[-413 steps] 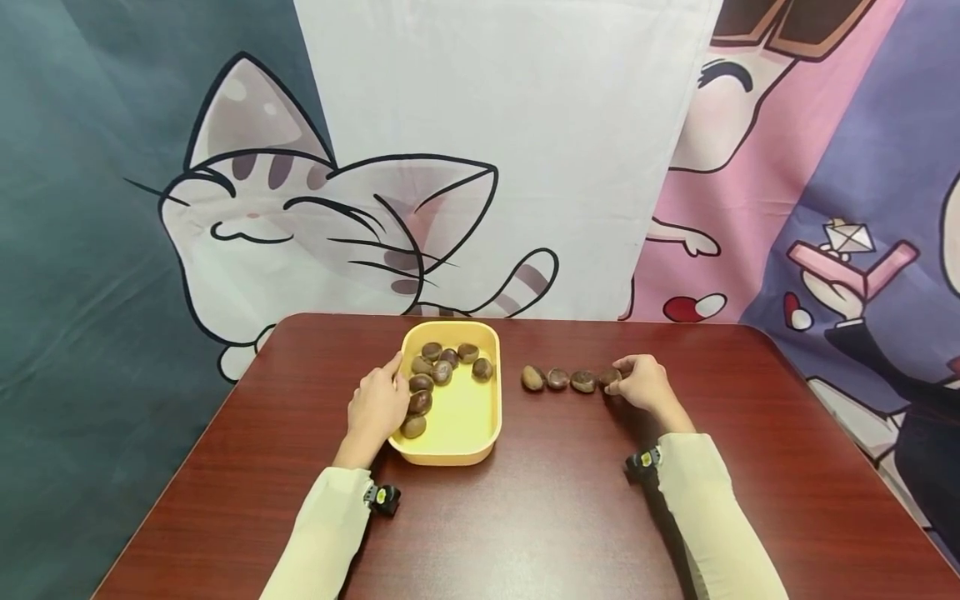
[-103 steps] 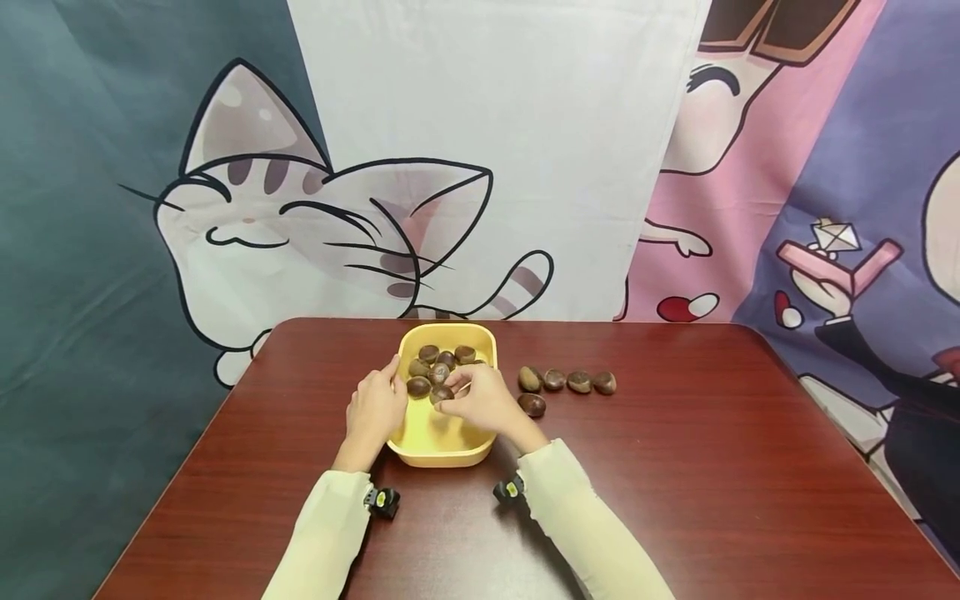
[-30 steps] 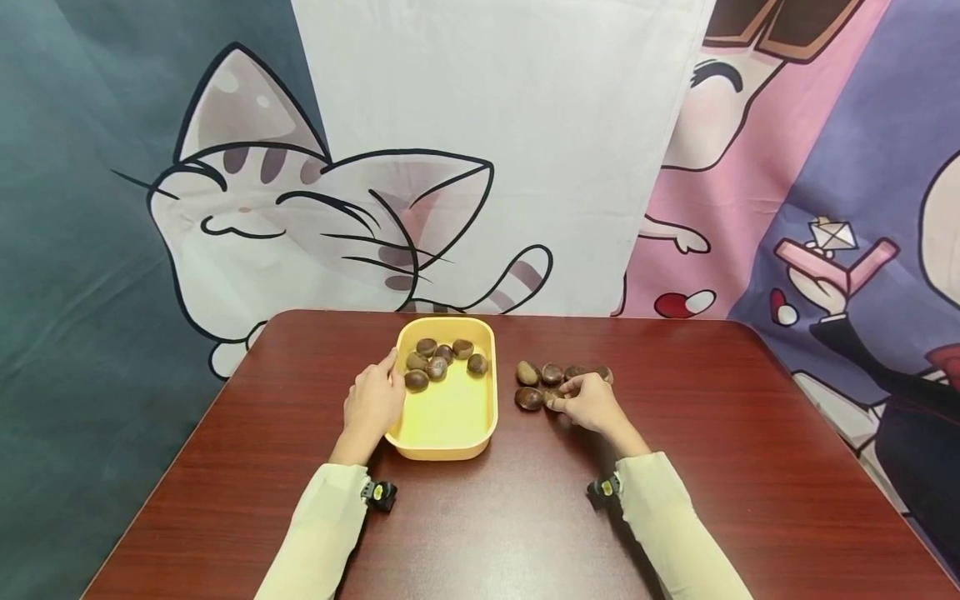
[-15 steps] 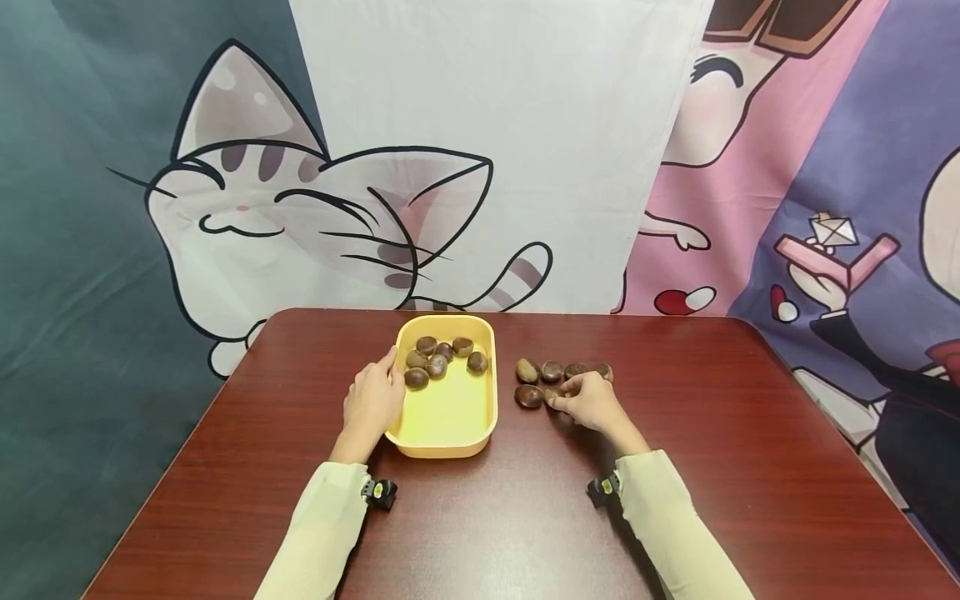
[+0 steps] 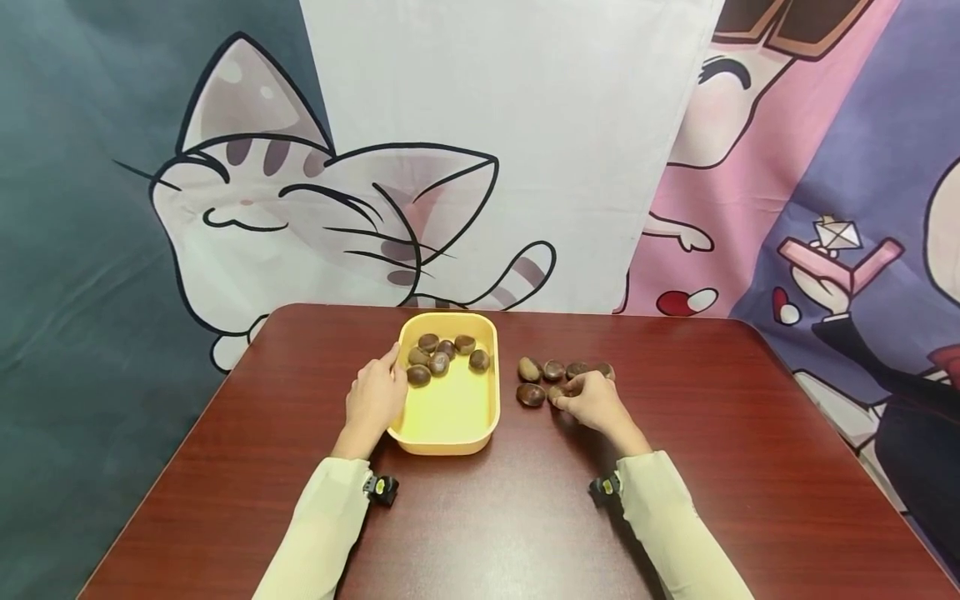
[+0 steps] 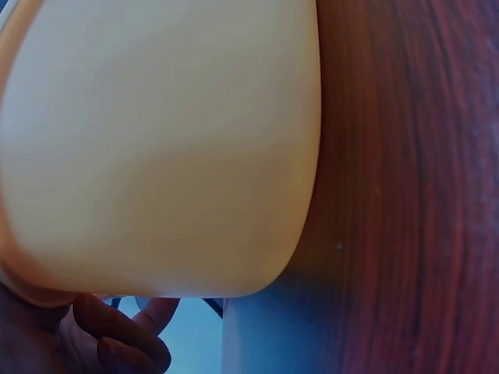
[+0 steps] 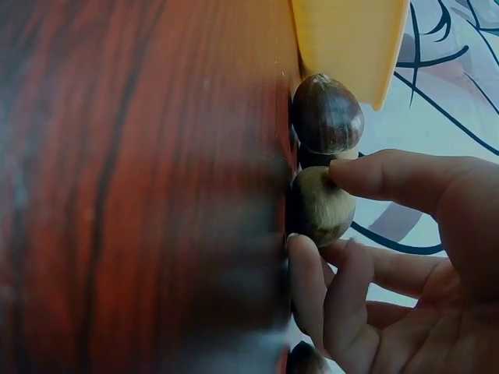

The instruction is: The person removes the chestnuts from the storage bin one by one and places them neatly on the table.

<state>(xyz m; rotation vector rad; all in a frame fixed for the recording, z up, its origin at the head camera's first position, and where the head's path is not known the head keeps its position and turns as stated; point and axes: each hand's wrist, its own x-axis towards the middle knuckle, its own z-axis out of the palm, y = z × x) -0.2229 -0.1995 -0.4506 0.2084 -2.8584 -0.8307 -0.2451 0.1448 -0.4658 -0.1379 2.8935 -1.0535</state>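
My left hand [image 5: 373,402] holds the left side of a yellow plastic box [image 5: 450,448], its thumb side at the rim. In the left wrist view, curled fingers [image 6: 117,335] show beside the box wall. Several brown chestnuts [image 5: 438,363] lie in the far half of the box. To the right of the box, my right hand [image 5: 600,407] pinches a chestnut [image 7: 321,204] between thumb and fingers at table level. That chestnut sits right beside another darker chestnut [image 7: 327,115]. Behind them runs a row of several chestnuts [image 5: 553,371], its right end partly covered by my right hand.
A dark red wooden table [image 5: 480,533] bears everything. Beyond its far edge hangs a cloth backdrop [image 5: 495,83] with a cartoon cat. Each wrist carries a small black camera [image 5: 382,490] on a strap.
Since the oldest frame, two chestnuts have come to lie in front of the row, and the box holds fewer. My right hand moved from the box to the table; over the last second it barely moves.
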